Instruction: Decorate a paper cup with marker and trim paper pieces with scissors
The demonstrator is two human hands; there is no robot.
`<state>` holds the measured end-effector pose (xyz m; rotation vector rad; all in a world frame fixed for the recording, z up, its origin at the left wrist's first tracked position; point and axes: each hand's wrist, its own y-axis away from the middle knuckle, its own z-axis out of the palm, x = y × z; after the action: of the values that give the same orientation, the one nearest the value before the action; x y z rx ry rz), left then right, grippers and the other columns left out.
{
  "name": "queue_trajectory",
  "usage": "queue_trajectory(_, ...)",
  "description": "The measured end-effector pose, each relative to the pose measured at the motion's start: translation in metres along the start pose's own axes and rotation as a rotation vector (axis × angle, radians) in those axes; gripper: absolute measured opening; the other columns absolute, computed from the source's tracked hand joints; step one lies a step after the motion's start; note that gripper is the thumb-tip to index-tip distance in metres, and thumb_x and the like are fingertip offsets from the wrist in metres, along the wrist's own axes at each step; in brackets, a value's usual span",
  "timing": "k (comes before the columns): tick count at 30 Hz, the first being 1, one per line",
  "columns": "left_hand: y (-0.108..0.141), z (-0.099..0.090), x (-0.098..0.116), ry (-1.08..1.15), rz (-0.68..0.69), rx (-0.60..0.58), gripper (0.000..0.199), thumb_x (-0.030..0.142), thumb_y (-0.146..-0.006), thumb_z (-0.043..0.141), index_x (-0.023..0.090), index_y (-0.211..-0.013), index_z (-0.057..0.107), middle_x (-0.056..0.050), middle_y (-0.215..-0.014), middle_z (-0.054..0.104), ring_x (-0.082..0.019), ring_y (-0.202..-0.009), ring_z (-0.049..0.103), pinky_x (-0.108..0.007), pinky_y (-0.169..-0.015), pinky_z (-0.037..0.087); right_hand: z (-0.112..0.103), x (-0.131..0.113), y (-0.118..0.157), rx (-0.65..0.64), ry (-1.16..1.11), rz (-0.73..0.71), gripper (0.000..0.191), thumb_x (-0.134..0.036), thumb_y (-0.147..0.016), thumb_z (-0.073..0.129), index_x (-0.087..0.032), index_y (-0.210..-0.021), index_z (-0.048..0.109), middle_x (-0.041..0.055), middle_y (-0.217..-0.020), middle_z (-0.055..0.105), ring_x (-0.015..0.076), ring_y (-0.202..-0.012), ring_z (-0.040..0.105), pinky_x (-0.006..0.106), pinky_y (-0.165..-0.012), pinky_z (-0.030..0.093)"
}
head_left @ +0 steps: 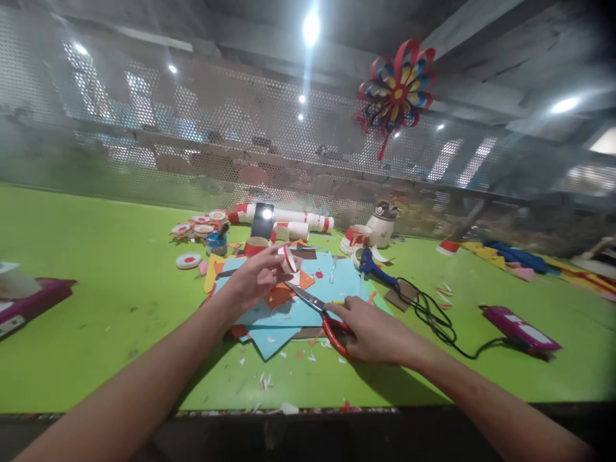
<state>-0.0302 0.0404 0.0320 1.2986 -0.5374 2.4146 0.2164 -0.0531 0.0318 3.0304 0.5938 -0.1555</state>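
Note:
Over the light blue paper sheets (310, 314), my left hand (255, 279) pinches a small white ring with a red edge (287, 260). My right hand (370, 328) is wrapped round the red handles of a pair of scissors (332, 327), their blades pointing up and left, toward the ring. The blades look nearly closed. Beneath them lie orange paper pieces (279, 296).
A blue glue gun (378, 268) with a black cord lies to the right, near a purple power strip (522, 330). Behind are white tubes (293, 217), a phone (262, 221), a jug (382, 226) and round paper discs (187, 260). Scraps lie near the front edge.

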Motion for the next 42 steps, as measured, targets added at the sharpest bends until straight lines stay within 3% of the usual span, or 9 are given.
queue_trajectory(4, 0.001, 0.002, 0.004, -0.014, 0.061, -0.003, 0.041, 0.017, -0.073, 0.072, 0.016, -0.114, 0.063, -0.008, -0.099, 0.071, -0.021, -0.096, 0.066, -0.031, -0.088, 0.049, 0.006, 0.011, -0.012, -0.037, -0.042, 0.086, 0.065, -0.019, -0.070, 0.064, -0.030, -0.132, 0.052, 0.0091, -0.093, 0.063, 0.0233, -0.076, 0.059, 0.026, -0.057, 0.029)
queue_trajectory(7, 0.001, 0.003, 0.007, -0.024, 0.089, 0.000, 0.040, 0.017, -0.074, 0.074, 0.016, -0.112, 0.063, -0.007, -0.095, 0.071, -0.020, -0.093, 0.067, -0.030, -0.086, 0.049, 0.009, 0.017, -0.019, -0.028, -0.103, 0.142, 0.061, -0.022, -0.068, 0.066, -0.027, -0.128, 0.056, 0.0093, -0.093, 0.068, 0.0254, -0.078, 0.061, 0.026, -0.059, 0.032)
queue_trajectory(12, 0.001, 0.002, 0.011, -0.006, 0.117, 0.002, 0.025, 0.020, -0.077, 0.074, 0.016, -0.100, 0.065, -0.005, -0.091, 0.070, -0.017, -0.085, 0.068, -0.031, -0.085, 0.051, 0.007, 0.016, -0.015, 0.094, -0.244, 0.182, 0.048, -0.037, -0.076, 0.063, -0.021, -0.121, 0.061, 0.0085, -0.084, 0.070, 0.0266, -0.076, 0.061, 0.030, -0.063, 0.038)
queue_trajectory(19, 0.002, 0.005, 0.016, 0.009, 0.163, 0.036, 0.024, 0.028, -0.078, 0.074, 0.014, -0.096, 0.067, -0.006, -0.092, 0.070, -0.017, -0.088, 0.067, -0.032, -0.090, 0.052, -0.008, 0.025, -0.007, 0.285, -0.573, 0.134, 0.060, -0.027, -0.071, 0.053, -0.019, -0.131, 0.050, 0.0036, -0.081, 0.064, 0.0214, -0.069, 0.058, 0.032, -0.063, 0.046)
queue_trajectory(22, 0.003, 0.009, 0.017, -0.016, 0.193, 0.077, 0.029, 0.023, -0.075, 0.077, 0.014, -0.100, 0.066, -0.006, -0.094, 0.070, -0.017, -0.087, 0.068, -0.031, -0.086, 0.053, -0.019, 0.029, -0.011, 0.341, -0.707, 0.083, 0.065, -0.021, -0.065, 0.053, -0.021, -0.130, 0.045, 0.0065, -0.094, 0.064, 0.0224, -0.081, 0.061, 0.032, -0.066, 0.049)
queue_trajectory(26, 0.002, 0.015, 0.021, -0.065, 0.249, 0.139, 0.052, 0.017, -0.068, 0.082, 0.017, -0.116, 0.062, -0.007, -0.101, 0.070, -0.018, -0.084, 0.070, -0.034, -0.084, 0.055, -0.032, 0.020, -0.019, 0.394, -0.825, -0.006, 0.055, -0.021, -0.067, 0.058, -0.022, -0.121, 0.043, 0.0064, -0.098, 0.063, 0.0215, -0.088, 0.060, 0.032, -0.072, 0.049)
queue_trajectory(31, -0.001, 0.029, 0.035, -0.153, 0.281, 0.155, 0.063, 0.015, -0.062, 0.085, 0.017, -0.121, 0.062, -0.009, -0.103, 0.069, -0.020, -0.085, 0.070, -0.036, -0.083, 0.056, -0.035, -0.007, -0.028, 0.437, -0.868, -0.084, 0.033, -0.038, -0.082, 0.060, -0.020, -0.107, 0.047, -0.0021, -0.074, 0.051, 0.0144, -0.064, 0.049, 0.027, -0.058, 0.044)
queue_trajectory(37, -0.006, 0.045, 0.044, -0.193, 0.342, 0.121, 0.049, 0.027, -0.072, 0.080, 0.018, -0.118, 0.065, -0.007, -0.095, 0.070, -0.018, -0.085, 0.068, -0.033, -0.083, 0.055, -0.034, -0.025, -0.034, 0.510, -0.862, -0.173, 0.039, -0.056, -0.094, 0.036, -0.019, -0.097, 0.048, -0.0009, -0.073, 0.048, 0.0143, -0.064, 0.046, 0.028, -0.060, 0.043)
queue_trajectory(42, -0.010, 0.043, 0.033, -0.186, 0.353, 0.124, 0.049, 0.025, -0.074, 0.078, 0.021, -0.120, 0.063, -0.005, -0.101, 0.069, -0.017, -0.088, 0.067, -0.032, -0.083, 0.055, -0.022, -0.023, -0.037, 0.494, -0.837, -0.197, 0.042, -0.057, -0.095, 0.037, -0.019, -0.104, 0.051, -0.0018, -0.076, 0.047, 0.0135, -0.065, 0.044, 0.027, -0.060, 0.040)
